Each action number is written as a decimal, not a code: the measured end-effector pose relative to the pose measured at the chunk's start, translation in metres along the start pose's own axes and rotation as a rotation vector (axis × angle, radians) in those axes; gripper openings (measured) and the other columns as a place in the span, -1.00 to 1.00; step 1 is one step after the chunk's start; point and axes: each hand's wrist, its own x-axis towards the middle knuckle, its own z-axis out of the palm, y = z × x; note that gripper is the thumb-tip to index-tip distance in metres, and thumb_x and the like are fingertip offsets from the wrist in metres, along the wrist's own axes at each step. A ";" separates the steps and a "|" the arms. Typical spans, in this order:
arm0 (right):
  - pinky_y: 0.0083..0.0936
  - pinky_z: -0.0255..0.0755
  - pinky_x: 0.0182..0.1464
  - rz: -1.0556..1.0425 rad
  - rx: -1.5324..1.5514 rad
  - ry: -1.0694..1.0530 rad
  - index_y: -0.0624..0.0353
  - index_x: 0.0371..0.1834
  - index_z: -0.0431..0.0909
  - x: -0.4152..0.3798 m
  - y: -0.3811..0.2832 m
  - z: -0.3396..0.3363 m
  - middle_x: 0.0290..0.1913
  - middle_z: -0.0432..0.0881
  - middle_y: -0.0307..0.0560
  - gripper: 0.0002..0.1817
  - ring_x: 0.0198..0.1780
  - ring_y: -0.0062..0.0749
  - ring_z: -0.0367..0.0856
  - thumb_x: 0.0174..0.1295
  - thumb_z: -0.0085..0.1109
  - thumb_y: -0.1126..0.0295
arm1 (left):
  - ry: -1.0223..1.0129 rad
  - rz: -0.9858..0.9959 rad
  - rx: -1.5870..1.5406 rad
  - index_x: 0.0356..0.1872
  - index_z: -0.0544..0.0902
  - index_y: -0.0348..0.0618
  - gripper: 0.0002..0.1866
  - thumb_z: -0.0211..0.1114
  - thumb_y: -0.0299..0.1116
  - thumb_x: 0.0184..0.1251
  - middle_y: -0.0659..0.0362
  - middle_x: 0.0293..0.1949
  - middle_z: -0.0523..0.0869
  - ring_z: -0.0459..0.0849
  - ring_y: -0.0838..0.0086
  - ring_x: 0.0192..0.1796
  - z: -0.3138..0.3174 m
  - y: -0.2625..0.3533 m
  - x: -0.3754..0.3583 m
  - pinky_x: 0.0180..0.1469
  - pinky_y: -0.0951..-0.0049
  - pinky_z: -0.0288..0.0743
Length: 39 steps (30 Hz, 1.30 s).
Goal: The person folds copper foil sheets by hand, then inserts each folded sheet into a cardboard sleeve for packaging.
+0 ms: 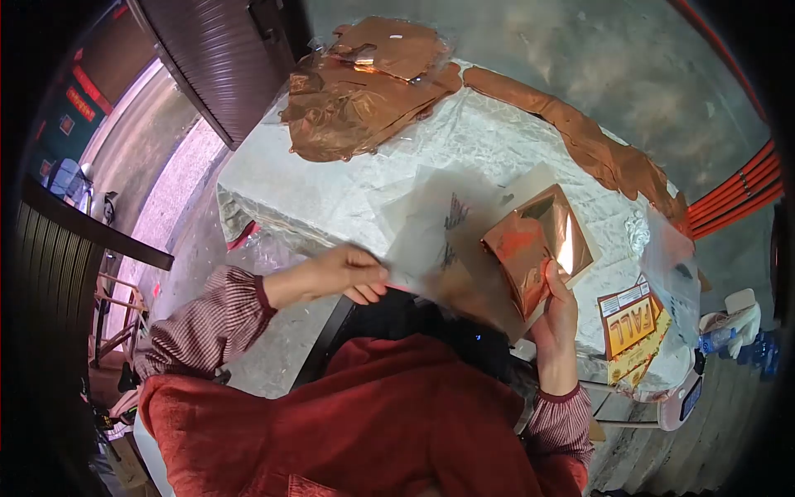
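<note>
My left hand [354, 275] is closed, its thumb and fingers pinching the near left edge of a translucent plastic bag [422, 228]. Dark printing marks the middle of the bag, which stretches across toward my other hand. In my right hand [556, 315], the thumb presses on a folded copper-coloured foil piece [517, 244]. Its shiny surface reflects light, and one part is folded over another. The bag's right side lies under and beside the foil.
On the white-covered table [290, 178], flat copper foil pieces [356, 108] are piled at the back left. A long copper foil strip [571, 124] runs along the far edge. Printed FALL cards [631, 327] and a clear bag [671, 273] lie at right.
</note>
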 end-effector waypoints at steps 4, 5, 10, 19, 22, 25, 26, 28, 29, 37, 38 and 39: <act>-0.44 0.46 0.03 0.003 0.039 -0.068 0.14 -0.19 0.51 -0.004 0.005 -0.008 -0.19 0.59 -0.22 -0.85 -0.11 -0.46 0.56 0.36 0.11 0.30 | -0.177 0.097 -0.340 -0.04 0.58 -0.29 -0.67 0.11 -0.20 0.47 0.05 -0.06 0.68 0.70 0.38 -0.08 0.045 -0.025 0.014 -0.05 0.39 0.62; -0.44 0.46 0.03 -0.002 0.039 -0.060 0.14 -0.19 0.51 -0.006 0.006 -0.007 -0.19 0.59 -0.22 -0.85 -0.11 -0.46 0.56 0.36 0.11 0.30 | -0.258 0.136 -0.502 0.02 0.56 -0.30 -0.68 0.07 -0.23 0.49 0.01 0.01 0.65 0.69 0.34 -0.01 0.056 -0.027 0.019 0.01 0.37 0.60; -0.53 0.47 -0.38 -0.094 -0.112 0.002 0.15 -0.26 0.53 -0.017 0.021 0.009 -0.50 0.51 -0.26 -0.78 -0.53 -0.51 0.52 0.38 0.08 0.22 | -0.238 0.237 -0.660 0.08 0.53 -0.31 -0.61 -0.04 -0.18 0.54 0.02 0.02 0.66 0.65 0.25 0.08 0.090 -0.035 0.040 0.02 0.37 0.59; -0.55 0.36 -0.63 -0.135 -0.155 0.011 0.17 -0.29 0.56 -0.029 0.029 0.029 -0.54 0.51 -0.28 -0.76 -0.68 -0.52 0.46 0.38 0.09 0.23 | -0.179 0.240 -0.690 0.09 0.53 -0.24 -0.47 -0.08 0.05 0.50 0.05 -0.05 0.68 0.66 0.31 0.02 0.114 -0.040 0.045 0.02 0.37 0.53; -0.56 0.37 -0.62 -0.184 -0.141 0.001 0.18 -0.29 0.56 -0.031 0.024 0.027 -0.53 0.54 -0.27 -0.77 -0.67 -0.52 0.46 0.37 0.10 0.24 | -0.145 0.204 -0.809 0.09 0.52 -0.23 -0.35 -0.17 0.20 0.46 -0.02 -0.05 0.68 0.70 0.19 -0.06 0.094 -0.018 0.054 0.01 0.28 0.54; -0.57 0.37 -0.63 -0.159 -0.119 0.066 0.17 -0.28 0.57 -0.022 0.028 0.025 -0.52 0.55 -0.25 -0.78 -0.70 -0.51 0.47 0.37 0.10 0.24 | -0.209 0.071 -0.774 0.12 0.48 -0.28 -0.35 -0.23 0.15 0.49 -0.03 -0.09 0.70 0.71 0.18 -0.08 0.094 -0.018 0.071 -0.02 0.24 0.57; -0.58 0.37 -0.62 -0.176 -0.083 0.091 0.17 -0.28 0.57 -0.020 0.032 0.024 -0.52 0.55 -0.25 -0.77 -0.70 -0.51 0.47 0.37 0.10 0.24 | -0.239 0.075 -0.761 0.14 0.47 -0.27 -0.37 -0.24 0.12 0.49 -0.02 -0.12 0.71 0.72 0.18 -0.10 0.094 -0.020 0.072 -0.06 0.25 0.59; -0.59 0.37 -0.62 -0.190 -0.047 0.117 0.17 -0.28 0.58 -0.020 0.032 0.024 -0.52 0.56 -0.25 -0.77 -0.69 -0.51 0.48 0.37 0.10 0.23 | -0.268 0.077 -0.749 0.15 0.46 -0.27 -0.38 -0.25 0.09 0.50 -0.01 -0.15 0.73 0.73 0.18 -0.13 0.095 -0.017 0.066 -0.11 0.26 0.61; -0.59 0.37 -0.62 -0.168 -0.082 0.070 0.18 -0.26 0.58 -0.024 0.028 0.023 -0.51 0.56 -0.26 -0.78 -0.68 -0.52 0.49 0.37 0.10 0.24 | -0.225 0.072 -0.733 0.14 0.47 -0.25 -0.44 -0.22 0.03 0.51 -0.01 -0.09 0.70 0.72 0.18 -0.11 0.097 -0.008 0.052 -0.09 0.25 0.61; -0.59 0.35 -0.67 -0.024 -0.164 -0.020 0.13 -0.20 0.56 -0.041 0.030 0.030 -0.52 0.54 -0.33 -0.78 -0.71 -0.56 0.44 0.37 0.11 0.21 | -0.032 0.289 -0.748 0.10 0.47 -0.24 -0.53 -0.15 -0.05 0.52 -0.02 -0.13 0.70 0.75 0.25 -0.23 0.133 -0.054 0.052 -0.23 0.32 0.65; -0.59 0.35 -0.67 -0.022 -0.167 -0.021 0.13 -0.20 0.56 -0.045 0.031 0.027 -0.52 0.54 -0.33 -0.78 -0.71 -0.56 0.44 0.37 0.11 0.21 | 0.052 0.532 -0.425 0.13 0.44 -0.23 -0.53 -0.13 -0.04 0.52 0.00 -0.13 0.70 0.74 0.26 -0.23 0.135 -0.067 0.047 -0.23 0.32 0.64; -0.62 0.34 -0.65 0.007 -0.176 -0.052 0.13 -0.24 0.54 -0.048 0.031 0.024 -0.47 0.53 -0.31 -0.79 -0.67 -0.60 0.43 0.37 0.11 0.22 | 0.138 0.760 -0.090 0.15 0.41 -0.23 -0.53 -0.11 -0.04 0.52 0.01 -0.12 0.69 0.73 0.27 -0.23 0.135 -0.077 0.043 -0.22 0.32 0.64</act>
